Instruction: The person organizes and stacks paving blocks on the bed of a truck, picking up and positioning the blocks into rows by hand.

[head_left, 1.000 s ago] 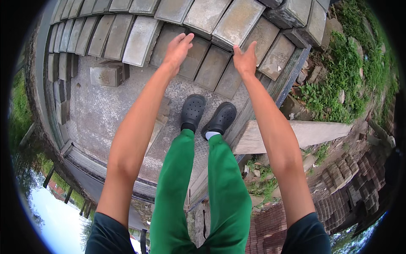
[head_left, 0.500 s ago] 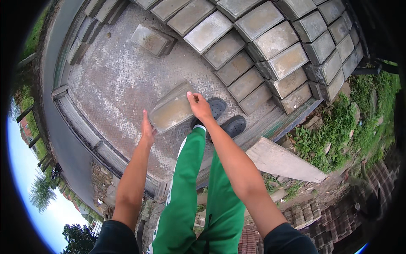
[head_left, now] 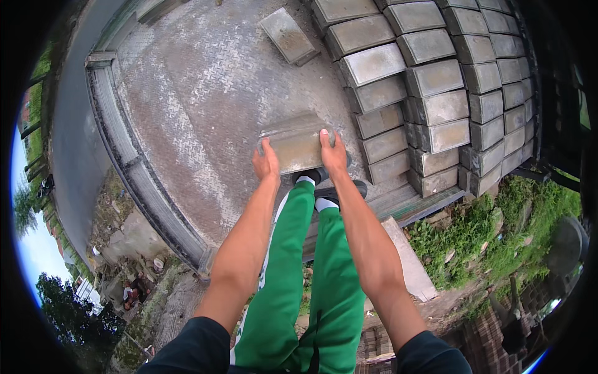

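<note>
A grey-brown concrete block (head_left: 298,153) is held between my two hands, above the truck bed and just in front of my shoes. My left hand (head_left: 266,162) is closed on its left end, with the thumb on the upper edge. On the right end, my right hand (head_left: 334,154) grips in the same way, thumb on top. The undersides of both hands' grips are hidden. Another concrete block (head_left: 287,35) lies alone on the metal bed farther ahead. To the right, stacked concrete blocks (head_left: 436,78) rise in several rows.
Patterned metal plate (head_left: 199,106) forms the bed's floor. A low side rail (head_left: 140,168) borders it on the left. My dark shoes (head_left: 336,190) stand by the near edge. A pale slab (head_left: 408,262) leans below that edge, beside green plants (head_left: 492,230).
The block in my hands has turned more level and sits farther right in the picture. My left hand has gone from extended fingers to a grip. The view has swung, shifting the stack.
</note>
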